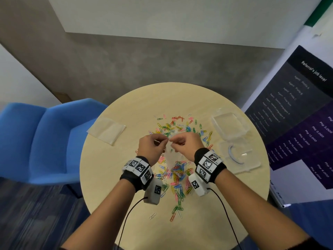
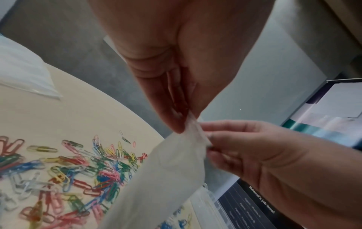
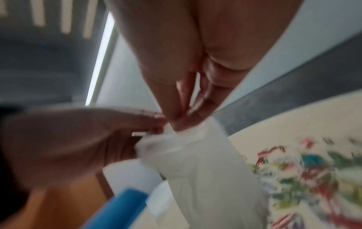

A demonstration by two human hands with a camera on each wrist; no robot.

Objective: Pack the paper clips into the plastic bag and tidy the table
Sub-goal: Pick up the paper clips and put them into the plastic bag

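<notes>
Several coloured paper clips (image 1: 177,170) lie scattered over the middle of the round beige table (image 1: 137,222). Both hands hover above them, close together. My left hand (image 1: 155,142) and right hand (image 1: 182,141) each pinch the top edge of a small clear plastic bag (image 2: 168,175), which hangs down between them over the clips. The left wrist view shows my left hand (image 2: 182,117) and right hand (image 2: 210,142) meeting at the bag's mouth. The right wrist view is blurred; there the bag (image 3: 205,178) hangs from the pinching right hand (image 3: 182,122), and the left hand (image 3: 156,125) holds it too.
A stack of clear plastic bags (image 1: 106,130) lies at the table's left. An open clear plastic box (image 1: 228,125) with its lid (image 1: 239,156) sits at the right. A blue chair (image 1: 41,141) stands left of the table; a dark poster (image 1: 297,114) stands right.
</notes>
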